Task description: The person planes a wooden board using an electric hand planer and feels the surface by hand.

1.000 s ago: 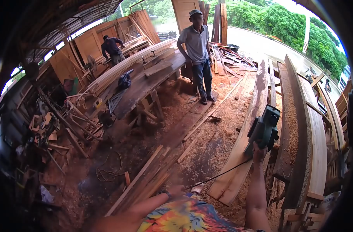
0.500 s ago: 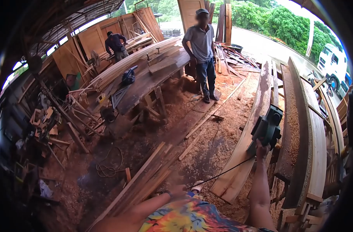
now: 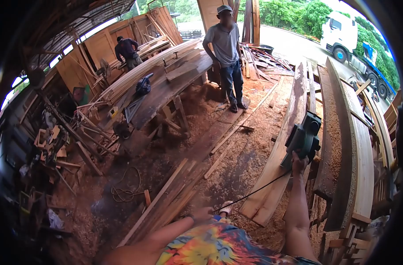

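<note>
My right hand (image 3: pixel 299 162) grips the rear handle of a dark green electric hand planer (image 3: pixel 304 134). The planer is over a long, pale wooden plank (image 3: pixel 272 179) with rough, darker edges; whether its sole touches the wood is hard to see. A black power cord (image 3: pixel 254 192) stretches from the tool down to my left hand (image 3: pixel 203 213), which is low in front of my body. The left fingers look curled at the cord's near end, though they are blurred.
More long boards (image 3: pixel 359 154) lie at right, shavings on them. Planks (image 3: pixel 166 207) and a coiled cord (image 3: pixel 126 194) are on the shaving-covered floor. A person (image 3: pixel 225 53) stands ahead by a workbench (image 3: pixel 161 99); another person (image 3: pixel 127 53) bends farther back. A truck (image 3: pixel 340 33) is outside.
The view has turned slightly right, bringing more of the truck into sight. My right hand still holds the planer over the plank, and my left hand stays low by the cord.
</note>
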The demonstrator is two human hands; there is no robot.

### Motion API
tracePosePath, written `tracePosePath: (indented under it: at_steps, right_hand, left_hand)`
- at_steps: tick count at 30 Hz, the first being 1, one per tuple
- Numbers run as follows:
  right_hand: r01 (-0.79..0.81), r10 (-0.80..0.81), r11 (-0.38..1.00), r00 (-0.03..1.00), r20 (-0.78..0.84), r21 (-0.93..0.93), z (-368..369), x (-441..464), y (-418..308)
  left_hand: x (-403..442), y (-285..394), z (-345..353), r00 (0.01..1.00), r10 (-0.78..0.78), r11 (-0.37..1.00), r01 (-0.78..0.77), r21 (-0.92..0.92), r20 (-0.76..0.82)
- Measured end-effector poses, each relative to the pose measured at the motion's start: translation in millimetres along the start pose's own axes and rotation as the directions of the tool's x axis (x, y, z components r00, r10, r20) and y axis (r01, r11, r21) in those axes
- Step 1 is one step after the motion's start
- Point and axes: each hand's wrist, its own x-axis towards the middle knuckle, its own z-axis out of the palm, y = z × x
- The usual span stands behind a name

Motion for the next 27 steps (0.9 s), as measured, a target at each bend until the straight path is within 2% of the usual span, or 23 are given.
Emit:
tracePosePath:
  at_steps: [4, 7, 14, 16, 19, 22, 27]
  right_hand:
    - [-0.002, 0.002, 1.000, 1.000, 0.017, 0.006, 1.0, 0.5, 4.0]
    - [-0.014, 0.014, 1.000, 1.000, -0.002, 0.006, 3.1, -2.0, 2.3]
    - [0.003, -0.005, 1.000, 0.998, -0.068, -0.031, 3.2, -4.6, -3.7]
    - [-0.003, 0.001, 1.000, 0.997, -0.074, -0.022, 4.7, -5.8, -1.1]
    - [0.036, -0.042, 0.998, 0.990, -0.133, -0.043, 5.2, -7.0, 3.4]
    - [0.006, -0.021, 0.998, 0.977, -0.213, -0.068, 3.9, -5.8, 9.1]
    - [-0.036, 0.007, 0.995, 0.950, -0.312, -0.090, 0.7, -4.7, 12.0]
  left_hand:
    - [0.8, -9.0, 3.5, 0.996, 0.031, 0.999, -0.030, 0.022, -0.084]
    - [6.0, -17.3, 2.3, 0.999, 0.006, 1.000, -0.007, -0.022, -0.034]
    - [18.3, -27.3, -4.1, 0.999, -0.043, 0.998, 0.044, 0.050, -0.024]
    - [24.1, -34.2, -7.2, 0.999, -0.009, 1.000, 0.010, 0.028, -0.035]
    - [29.7, -40.6, -15.3, 0.999, 0.018, 0.999, -0.017, 0.029, -0.042]
    - [38.4, -44.9, -37.5, 1.000, 0.026, 1.000, -0.026, -0.012, -0.004]
    - [70.5, -64.4, -88.1, 0.999, 0.014, 0.999, -0.016, 0.043, 0.047]
